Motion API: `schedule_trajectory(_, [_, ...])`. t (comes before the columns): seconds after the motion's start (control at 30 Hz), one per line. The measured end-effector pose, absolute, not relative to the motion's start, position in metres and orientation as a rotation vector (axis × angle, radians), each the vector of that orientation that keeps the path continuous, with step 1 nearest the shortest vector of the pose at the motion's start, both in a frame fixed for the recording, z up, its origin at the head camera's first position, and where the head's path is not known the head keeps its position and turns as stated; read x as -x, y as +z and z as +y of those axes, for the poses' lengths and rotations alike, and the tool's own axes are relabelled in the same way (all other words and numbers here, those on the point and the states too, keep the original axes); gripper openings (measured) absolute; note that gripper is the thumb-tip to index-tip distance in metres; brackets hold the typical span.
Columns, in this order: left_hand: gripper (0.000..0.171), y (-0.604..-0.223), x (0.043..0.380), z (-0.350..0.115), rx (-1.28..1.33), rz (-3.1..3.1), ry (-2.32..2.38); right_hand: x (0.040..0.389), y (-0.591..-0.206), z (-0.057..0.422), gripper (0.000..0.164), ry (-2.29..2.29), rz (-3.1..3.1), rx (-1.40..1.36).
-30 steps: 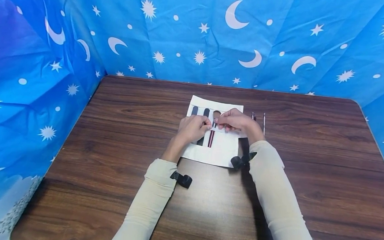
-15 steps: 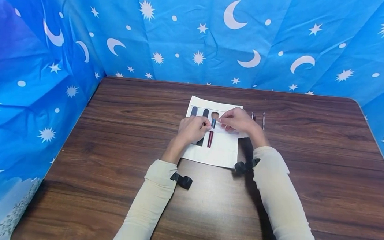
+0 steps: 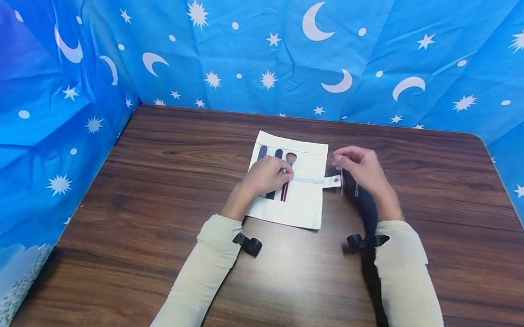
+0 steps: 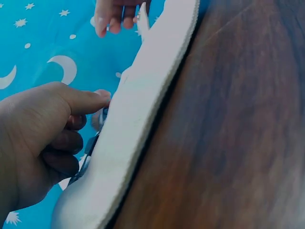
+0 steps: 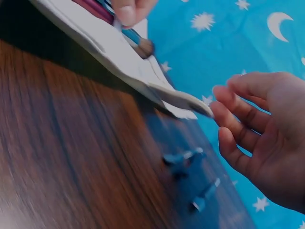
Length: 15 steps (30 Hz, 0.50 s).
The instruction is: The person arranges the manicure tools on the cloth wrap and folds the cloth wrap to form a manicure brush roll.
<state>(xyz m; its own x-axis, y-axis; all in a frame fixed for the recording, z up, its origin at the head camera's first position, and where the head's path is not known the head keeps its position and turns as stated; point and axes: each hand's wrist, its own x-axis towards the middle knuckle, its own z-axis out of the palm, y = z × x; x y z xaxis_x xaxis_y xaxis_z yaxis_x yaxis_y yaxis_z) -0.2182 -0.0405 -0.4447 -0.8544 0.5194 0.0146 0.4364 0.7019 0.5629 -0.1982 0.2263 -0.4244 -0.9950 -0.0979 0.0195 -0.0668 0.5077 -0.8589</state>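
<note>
A white cloth tool roll (image 3: 304, 211) lies spread on the table, with a snap strap (image 3: 331, 182) sticking out to its right. In its slots sit a greyish-blue flat tool (image 3: 262, 152), a black flat tool (image 3: 278, 153) and a makeup brush (image 3: 291, 158) with a dark red handle. My left hand (image 3: 268, 175) lies over these and pinches the roll's pocket edge beside the brush. My right hand (image 3: 365, 170) is off the roll, its fingers loosely bent and holding nothing. Below its fingers lie two slim tools (image 5: 183, 160), blurred in the right wrist view.
The brown wooden table (image 3: 175, 178) reaches out on all sides of the roll. Behind it and to the left hangs a blue cloth (image 3: 251, 43) with white moons and stars. A dark wrist camera is strapped to each sleeve.
My right hand has let go of the makeup brush and moved right, off the roll to above the two slim tools, uncovering the strap. My left hand has stayed nearly still.
</note>
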Motion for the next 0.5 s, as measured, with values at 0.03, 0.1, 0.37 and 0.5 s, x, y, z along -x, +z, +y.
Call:
schedule_trajectory(0.03, [0.017, -0.446, 0.219, -0.039, -0.791, 2.753, 0.855, 0.197, -0.424, 0.230, 0.030, -1.567, 2.698, 0.135])
schedule_trajectory(0.1, [0.017, -0.448, 0.220, -0.036, -0.800, 2.744, 0.841, 0.196, -0.423, 0.238, 0.030, -1.626, 2.686, 0.116])
schedule_trajectory(0.37, [0.017, -0.454, 0.222, -0.029, -0.747, 2.767, 0.812, 0.189, -0.419, 0.269, 0.037, -1.629, 2.716, -0.100])
schedule_trajectory(0.5, [0.015, -0.455, 0.221, -0.027, -0.719, 2.786, 0.826, 0.190, -0.422, 0.279, 0.035, -1.425, 2.777, -0.123])
